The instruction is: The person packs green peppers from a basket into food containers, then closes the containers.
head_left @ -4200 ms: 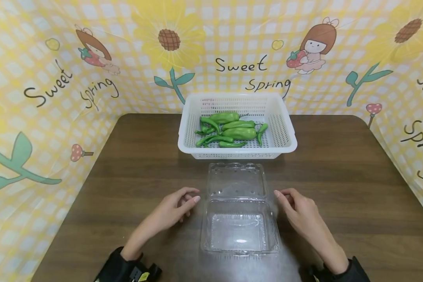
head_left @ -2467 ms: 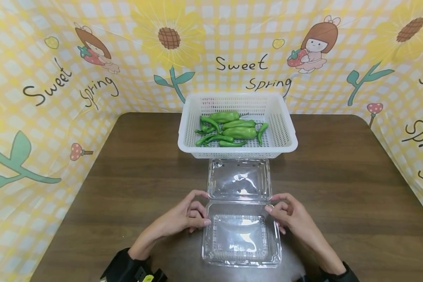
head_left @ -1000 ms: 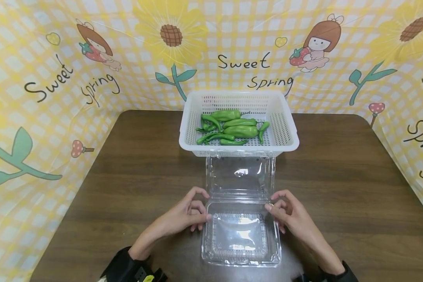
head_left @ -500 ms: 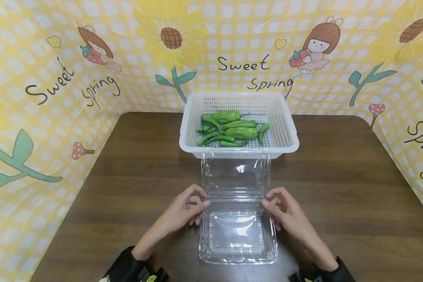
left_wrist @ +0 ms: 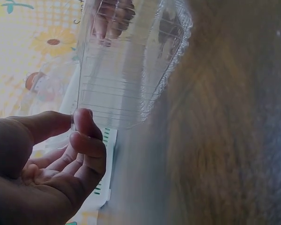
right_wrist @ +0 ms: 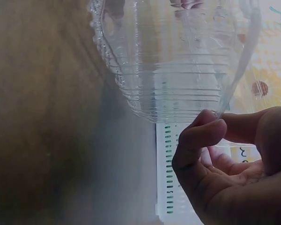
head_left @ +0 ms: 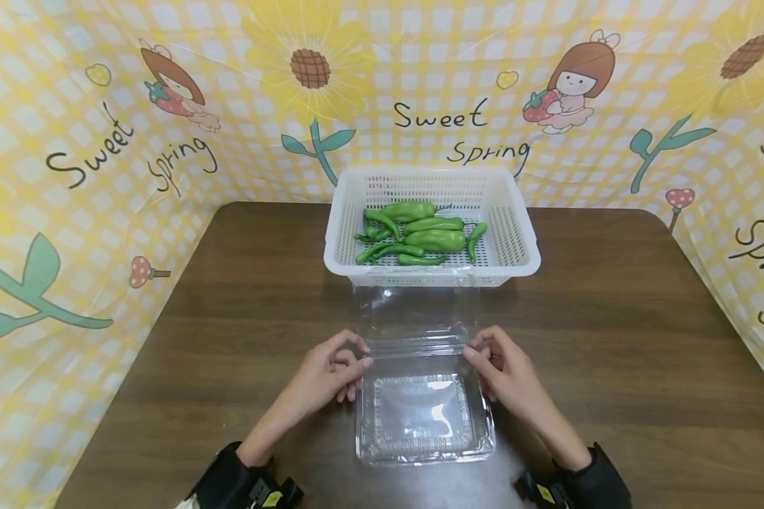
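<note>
A clear plastic clamshell container [head_left: 425, 417] stands unfolded in front of me, its lid [head_left: 414, 311] raised toward the back and overlapping the basket in the head view. My left hand [head_left: 327, 371] pinches its left rim near the hinge. At the opposite rim, my right hand [head_left: 512, 371] pinches with thumb and index finger. In the left wrist view the container [left_wrist: 117, 89] hangs from the fingertips of the left hand [left_wrist: 70, 164]. The right wrist view has the right hand [right_wrist: 215, 164] at the ribbed container wall [right_wrist: 178, 84]; the other fingers curl loosely below.
Behind the container is a white perforated basket [head_left: 525, 263] with several green peppers [head_left: 434, 240] lying in it. The brown wooden table [head_left: 611, 318] extends to both sides. A yellow checked cloth [head_left: 420, 56] with printed flowers surrounds its back and sides.
Both hands have come in from beside the container and taken hold of its rims. The container has shifted slightly left and backward, and its lid has tilted up in front of the basket.
</note>
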A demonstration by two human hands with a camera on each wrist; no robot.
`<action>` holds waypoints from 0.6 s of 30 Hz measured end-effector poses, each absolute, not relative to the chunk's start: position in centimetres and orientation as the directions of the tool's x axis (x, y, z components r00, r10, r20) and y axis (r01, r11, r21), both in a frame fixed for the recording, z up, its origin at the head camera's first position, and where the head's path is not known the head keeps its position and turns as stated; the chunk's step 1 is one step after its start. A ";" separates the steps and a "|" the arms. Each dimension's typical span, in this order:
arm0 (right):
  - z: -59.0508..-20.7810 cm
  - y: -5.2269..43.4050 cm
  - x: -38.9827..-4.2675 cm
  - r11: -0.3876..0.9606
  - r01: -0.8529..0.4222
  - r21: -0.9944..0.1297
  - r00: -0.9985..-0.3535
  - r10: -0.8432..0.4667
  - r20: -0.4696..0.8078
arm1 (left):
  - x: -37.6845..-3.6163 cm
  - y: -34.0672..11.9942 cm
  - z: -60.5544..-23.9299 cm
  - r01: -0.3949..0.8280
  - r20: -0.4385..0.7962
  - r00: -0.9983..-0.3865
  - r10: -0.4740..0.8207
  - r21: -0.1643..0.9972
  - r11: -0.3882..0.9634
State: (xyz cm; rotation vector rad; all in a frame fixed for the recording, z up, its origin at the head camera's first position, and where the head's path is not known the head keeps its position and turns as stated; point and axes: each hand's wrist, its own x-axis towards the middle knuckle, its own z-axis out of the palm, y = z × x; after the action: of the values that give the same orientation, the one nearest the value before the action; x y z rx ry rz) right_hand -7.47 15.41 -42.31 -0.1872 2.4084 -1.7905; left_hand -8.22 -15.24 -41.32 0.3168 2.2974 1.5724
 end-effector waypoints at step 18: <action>-42.2 13.3 -9.7 0.367 -0.038 -0.930 -0.986 -0.163 -0.024 | -8.7 -16.8 -41.4 -0.029 -0.147 -0.953 0.264 0.914 0.404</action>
State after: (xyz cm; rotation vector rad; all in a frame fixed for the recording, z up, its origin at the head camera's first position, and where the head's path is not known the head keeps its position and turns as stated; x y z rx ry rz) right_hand -9.68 13.29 -42.16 -0.1844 2.5029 -1.6975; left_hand -8.70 -16.81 -41.36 0.2057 2.3949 1.5677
